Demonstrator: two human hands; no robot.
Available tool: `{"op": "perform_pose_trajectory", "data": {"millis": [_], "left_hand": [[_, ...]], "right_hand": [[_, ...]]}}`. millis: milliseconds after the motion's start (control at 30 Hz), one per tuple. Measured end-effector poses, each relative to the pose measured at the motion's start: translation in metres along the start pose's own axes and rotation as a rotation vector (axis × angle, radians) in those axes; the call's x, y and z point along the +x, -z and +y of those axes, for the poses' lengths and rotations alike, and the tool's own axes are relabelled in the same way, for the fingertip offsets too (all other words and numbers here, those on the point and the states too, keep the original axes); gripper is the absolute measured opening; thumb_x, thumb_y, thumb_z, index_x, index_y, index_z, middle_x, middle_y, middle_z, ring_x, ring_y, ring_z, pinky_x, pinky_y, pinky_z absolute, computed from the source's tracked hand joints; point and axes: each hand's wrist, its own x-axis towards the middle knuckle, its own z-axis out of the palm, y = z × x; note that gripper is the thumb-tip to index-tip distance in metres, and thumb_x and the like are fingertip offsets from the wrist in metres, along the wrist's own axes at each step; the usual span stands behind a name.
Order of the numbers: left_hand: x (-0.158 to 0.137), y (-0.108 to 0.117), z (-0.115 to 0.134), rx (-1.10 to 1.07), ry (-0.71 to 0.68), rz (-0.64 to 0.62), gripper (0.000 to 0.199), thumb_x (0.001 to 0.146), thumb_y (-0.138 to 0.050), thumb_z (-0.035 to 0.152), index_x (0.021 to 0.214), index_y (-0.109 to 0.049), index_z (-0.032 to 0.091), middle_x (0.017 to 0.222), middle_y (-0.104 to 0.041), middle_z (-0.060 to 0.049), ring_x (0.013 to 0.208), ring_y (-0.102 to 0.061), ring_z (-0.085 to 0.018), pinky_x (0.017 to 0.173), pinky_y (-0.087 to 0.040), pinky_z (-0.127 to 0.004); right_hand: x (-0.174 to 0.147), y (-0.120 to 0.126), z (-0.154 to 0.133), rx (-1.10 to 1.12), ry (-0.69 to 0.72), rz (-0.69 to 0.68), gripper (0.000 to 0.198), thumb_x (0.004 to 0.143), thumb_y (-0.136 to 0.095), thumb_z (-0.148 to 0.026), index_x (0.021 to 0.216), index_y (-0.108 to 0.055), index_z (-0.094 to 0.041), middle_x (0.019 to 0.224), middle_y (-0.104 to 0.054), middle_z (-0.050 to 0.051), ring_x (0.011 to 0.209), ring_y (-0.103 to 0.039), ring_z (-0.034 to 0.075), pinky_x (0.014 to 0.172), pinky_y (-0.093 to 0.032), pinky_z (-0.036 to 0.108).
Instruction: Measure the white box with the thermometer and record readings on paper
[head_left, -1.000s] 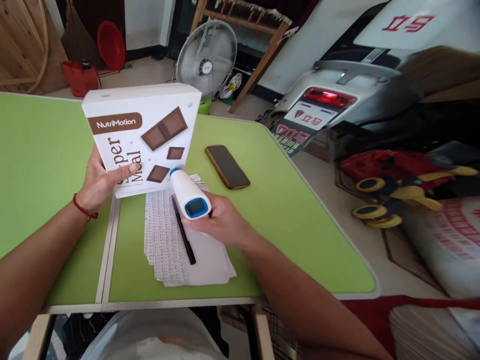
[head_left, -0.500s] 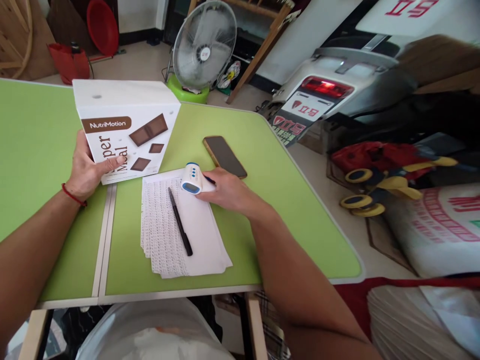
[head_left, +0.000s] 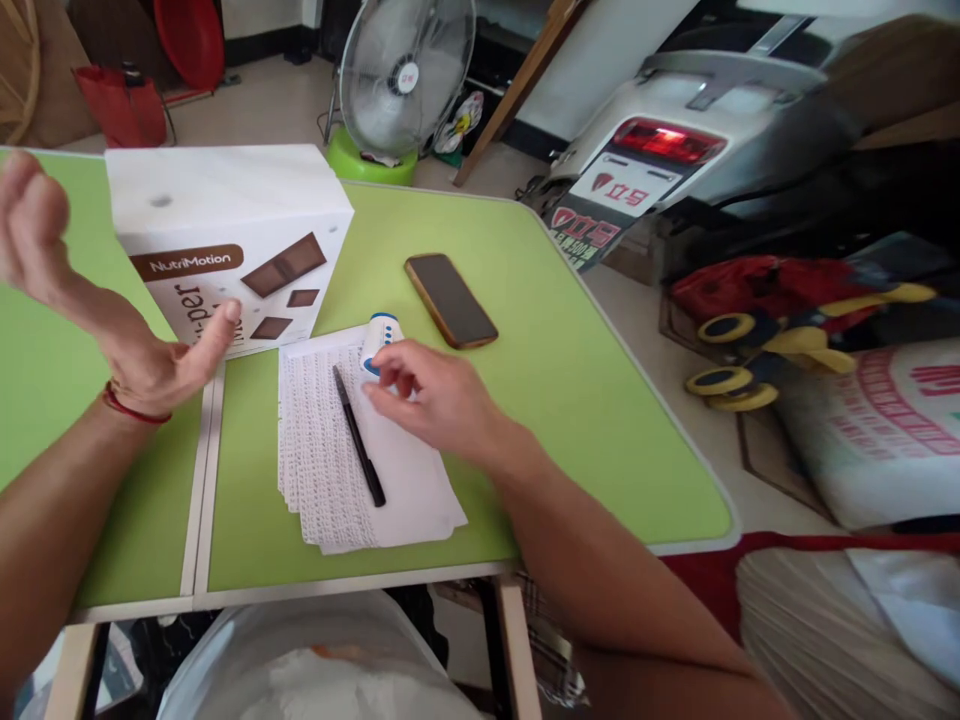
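My left hand is raised with its fingers spread, just in front of the left side of a white NutriMotion box. The box stands on the green table, brown squares printed on its front. Over the upper part of a stack of written paper sheets hovers my right hand, fingers loosely curled, thumb apart from them, nothing between. Just beyond its fingertips is a white-and-blue infrared thermometer, partly hidden by the hand. A black pen lies across the sheets.
Right of the thermometer a smartphone lies on the green table. Behind the table stand a fan and a red bag. A white scooter is parked beyond the right edge. A white bin bag hangs below the front edge.
My left hand has let go of the box and opened upward to the left. My right hand has released the thermometer, which now rests on the table. The view has shifted slightly.
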Motion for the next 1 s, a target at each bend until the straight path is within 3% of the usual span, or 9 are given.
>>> {"op": "perform_pose_trajectory", "data": {"millis": [67,133,333,533,633,700,833,900,1000], "left_hand": [[0.001,-0.002,0.009,0.246,-0.41,0.144,0.102,0.06,-0.081,0.053,0.145,-0.026,0.045,0.149,-0.031,0.015,0.132,-0.04,-0.032,0.116,-0.031,-0.058],[0.0,-0.006,0.023,0.248,-0.653,0.236,0.089,0.068,-0.076,0.051,0.145,-0.035,0.034,0.146,-0.039,0.009,0.121,-0.049,-0.026,0.106,-0.045,-0.048],[-0.018,-0.019,0.05,0.031,-0.524,-0.327,0.055,0.082,-0.07,0.033,0.129,-0.046,0.02,0.12,-0.057,-0.012,0.11,-0.058,-0.026,0.089,-0.053,-0.042],[-0.027,-0.03,0.038,-0.084,-0.45,-0.722,0.019,0.092,-0.059,0.033,0.103,-0.058,0.017,0.107,-0.066,-0.009,0.096,-0.064,-0.022,0.084,-0.051,-0.038],[-0.026,-0.032,0.035,-0.141,-0.365,-0.795,0.024,0.091,-0.06,0.039,0.098,-0.06,0.016,0.107,-0.066,-0.01,0.096,-0.064,-0.022,0.084,-0.05,-0.037],[-0.026,-0.032,0.034,-0.157,-0.344,-0.826,0.027,0.09,-0.062,0.041,0.096,-0.062,0.015,0.107,-0.066,-0.011,0.096,-0.064,-0.023,0.083,-0.049,-0.037],[-0.026,-0.031,0.033,-0.147,-0.322,-0.877,0.028,0.089,-0.063,0.043,0.093,-0.063,0.015,0.108,-0.067,-0.011,0.096,-0.064,-0.024,0.085,-0.048,-0.038],[-0.026,-0.031,0.032,-0.156,-0.316,-0.877,0.029,0.089,-0.064,0.044,0.093,-0.064,0.015,0.107,-0.067,-0.011,0.096,-0.064,-0.024,0.085,-0.048,-0.038],[-0.026,-0.032,0.031,-0.162,-0.315,-0.88,0.03,0.088,-0.065,0.044,0.092,-0.065,0.015,0.104,-0.068,-0.01,0.094,-0.064,-0.024,0.084,-0.047,-0.038]], "right_hand": [[-0.004,-0.011,-0.009,-0.012,-0.004,-0.096,0.018,0.086,-0.058,-0.037,0.092,-0.055,-0.019,0.072,-0.063,0.001,0.06,-0.056,0.013,0.059,-0.041,0.027],[-0.006,-0.02,-0.013,-0.065,-0.012,-0.134,0.018,0.085,-0.059,-0.034,0.095,-0.056,-0.018,0.072,-0.063,0.001,0.06,-0.055,0.014,0.056,-0.037,0.027],[-0.003,-0.03,-0.007,0.129,0.079,0.018,0.027,0.085,-0.046,-0.016,0.109,-0.058,-0.017,0.077,-0.064,0.003,0.063,-0.055,0.014,0.061,-0.043,0.028],[0.002,-0.028,-0.005,0.478,0.058,0.214,0.029,0.09,-0.042,-0.017,0.116,-0.053,-0.022,0.095,-0.062,0.005,0.081,-0.059,0.014,0.075,-0.051,0.031],[0.003,-0.031,-0.01,0.63,0.048,0.231,0.035,0.087,-0.058,-0.032,0.12,-0.047,-0.023,0.096,-0.059,0.004,0.082,-0.057,0.015,0.075,-0.051,0.031],[0.002,-0.033,-0.013,0.681,0.033,0.269,0.035,0.083,-0.066,-0.04,0.109,-0.05,-0.023,0.087,-0.056,0.001,0.075,-0.054,0.013,0.07,-0.049,0.029],[-0.001,-0.036,-0.019,0.804,-0.038,0.313,0.03,0.095,-0.046,-0.049,0.088,-0.055,-0.021,0.064,-0.048,-0.003,0.057,-0.046,0.01,0.057,-0.043,0.027],[-0.001,-0.038,-0.021,0.896,-0.084,0.255,0.037,0.097,-0.037,-0.049,0.091,-0.06,-0.02,0.059,-0.048,-0.004,0.054,-0.047,0.01,0.055,-0.043,0.028],[-0.001,-0.039,-0.022,0.924,-0.225,0.144,0.023,0.09,-0.049,-0.036,0.089,-0.063,-0.019,0.06,-0.055,-0.003,0.055,-0.051,0.011,0.055,-0.044,0.028]]}}
